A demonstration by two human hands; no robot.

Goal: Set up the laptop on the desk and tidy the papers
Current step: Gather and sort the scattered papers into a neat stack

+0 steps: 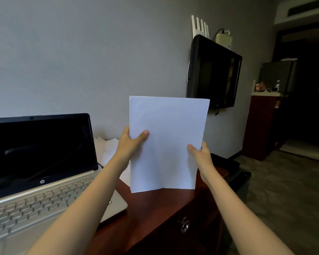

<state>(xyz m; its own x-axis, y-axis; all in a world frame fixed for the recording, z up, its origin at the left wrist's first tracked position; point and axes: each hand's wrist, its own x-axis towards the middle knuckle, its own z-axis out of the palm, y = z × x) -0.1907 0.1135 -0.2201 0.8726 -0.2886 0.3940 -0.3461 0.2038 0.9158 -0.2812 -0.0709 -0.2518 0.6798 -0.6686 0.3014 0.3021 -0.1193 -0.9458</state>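
A stack of white papers [167, 140] stands upright above the dark red wooden desk [155, 205]. My left hand [132, 140] grips its left edge, thumb on the front. My right hand [200, 153] grips its right edge lower down. A silver laptop [44, 181] sits open on the left of the desk with a dark screen. More loose white papers [109, 150] lie on the desk behind my left arm, beside the laptop's screen.
A black TV [214, 72] hangs on the grey wall at the right, with a white router [201, 27] on top. The desk's front has a drawer with a key [184, 225]. A dark cabinet [260, 126] stands further right; carpeted floor lies beyond the desk.
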